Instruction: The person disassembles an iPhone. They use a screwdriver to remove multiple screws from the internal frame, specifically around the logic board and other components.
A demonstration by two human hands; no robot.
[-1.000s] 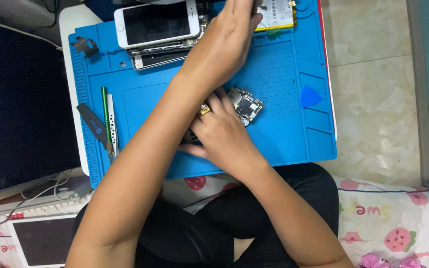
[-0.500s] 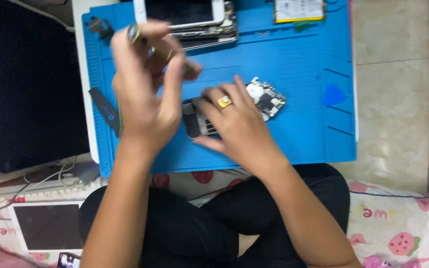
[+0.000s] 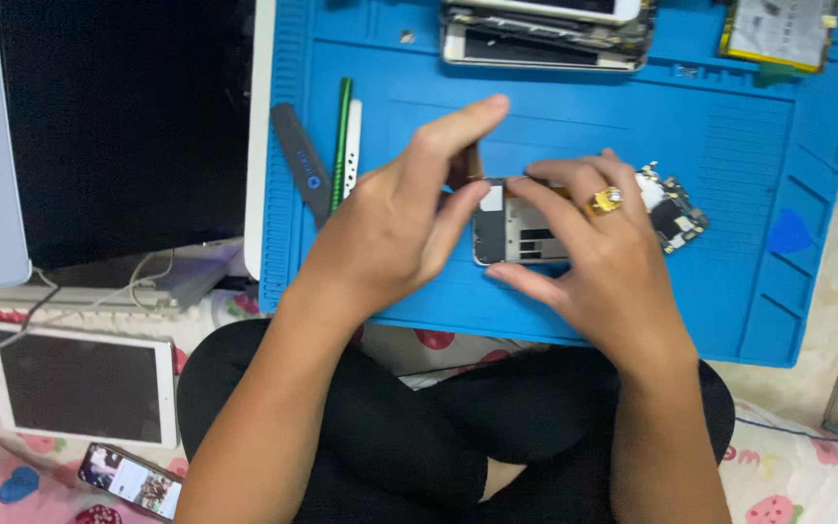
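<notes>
The right hand presses flat on the metal phone part to keep it still. The left hand, fingers half-curled, pinches a small tool at its edge.

white tablet, small phone, black pry tool, green stick

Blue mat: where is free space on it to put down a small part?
The blue mat is bare between the circuit board and its ribbed right edge, and along the near edge by the right hand. It is crowded at the top by opened phones and left by pry tools.
</notes>
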